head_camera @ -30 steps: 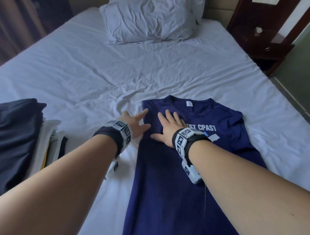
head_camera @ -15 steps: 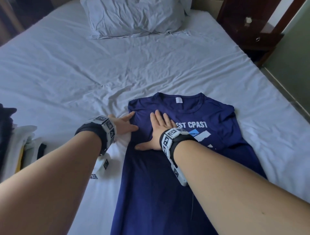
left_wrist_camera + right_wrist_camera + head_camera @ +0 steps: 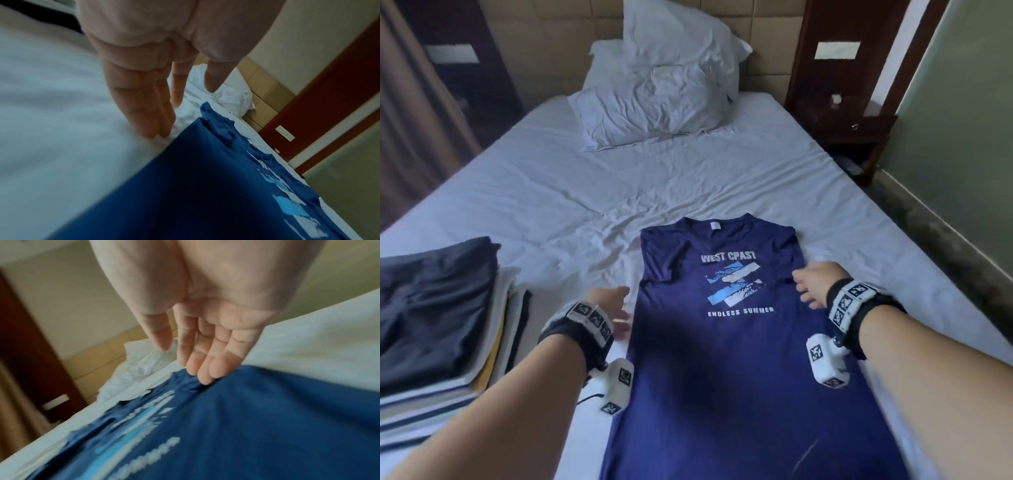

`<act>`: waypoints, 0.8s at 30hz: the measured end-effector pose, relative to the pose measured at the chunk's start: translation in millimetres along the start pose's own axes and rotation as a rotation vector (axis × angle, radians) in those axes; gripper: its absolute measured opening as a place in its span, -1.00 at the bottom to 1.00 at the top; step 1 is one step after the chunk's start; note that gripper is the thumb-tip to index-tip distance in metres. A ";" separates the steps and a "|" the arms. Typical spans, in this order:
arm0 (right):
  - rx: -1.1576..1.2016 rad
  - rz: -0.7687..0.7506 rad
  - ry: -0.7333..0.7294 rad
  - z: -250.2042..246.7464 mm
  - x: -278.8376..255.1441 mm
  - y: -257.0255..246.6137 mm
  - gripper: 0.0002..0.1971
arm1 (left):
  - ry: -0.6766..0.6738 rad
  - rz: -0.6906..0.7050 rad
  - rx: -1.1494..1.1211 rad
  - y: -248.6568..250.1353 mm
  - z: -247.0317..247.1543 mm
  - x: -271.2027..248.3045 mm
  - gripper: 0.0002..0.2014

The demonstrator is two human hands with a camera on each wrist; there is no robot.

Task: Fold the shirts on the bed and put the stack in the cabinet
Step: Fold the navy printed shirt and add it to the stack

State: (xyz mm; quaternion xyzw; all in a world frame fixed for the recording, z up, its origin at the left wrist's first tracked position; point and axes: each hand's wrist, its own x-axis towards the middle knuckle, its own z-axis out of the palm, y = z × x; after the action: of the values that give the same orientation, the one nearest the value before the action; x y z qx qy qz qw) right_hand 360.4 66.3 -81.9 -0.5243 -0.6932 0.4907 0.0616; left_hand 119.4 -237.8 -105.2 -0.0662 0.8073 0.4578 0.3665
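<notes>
A navy T-shirt (image 3: 726,359) with a white and blue print lies face up on the white bed sheet (image 3: 551,198), both sides folded in so it forms a long strip. My left hand (image 3: 616,308) is at the shirt's left edge, fingers straight, fingertips (image 3: 156,134) on the sheet just beside the cloth (image 3: 205,186). My right hand (image 3: 808,284) is at the shirt's right edge, its straight fingers (image 3: 205,376) touching the navy cloth (image 3: 246,426). Neither hand holds anything. A stack of folded shirts (image 3: 438,318), dark one on top, sits on the bed at the left.
White pillows (image 3: 661,92) lie at the head of the bed against a tan headboard (image 3: 558,44). A dark wooden nightstand (image 3: 852,130) stands right of the bed, with floor (image 3: 945,246) along the right side. A curtain (image 3: 410,120) hangs at the left.
My right hand has left the shirt's chest and moved out to its right edge. The left hand slid a little down the left edge. The print is now uncovered, and the camera has tilted up.
</notes>
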 end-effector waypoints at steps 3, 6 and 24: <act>-0.014 0.212 0.021 -40.1 -40.5 68.2 -0.71 | 0.039 -0.023 -0.037 -46.8 0.1 -20.3 -0.71; 0.033 0.313 -0.097 -49.2 -73.7 126.1 -0.68 | 0.047 -0.002 0.007 -94.5 0.9 -20.8 -0.62; 0.220 0.208 -0.226 -63.1 -194.6 212.0 -0.72 | 0.099 -0.078 0.159 -200.9 -4.0 -170.5 -0.54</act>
State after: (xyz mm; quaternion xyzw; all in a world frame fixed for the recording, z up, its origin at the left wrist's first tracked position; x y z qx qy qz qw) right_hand 625.7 -54.6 -124.0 -0.5249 -0.5801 0.6228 -0.0107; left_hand 329.3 -394.9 -131.5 -0.0906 0.8551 0.3737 0.3478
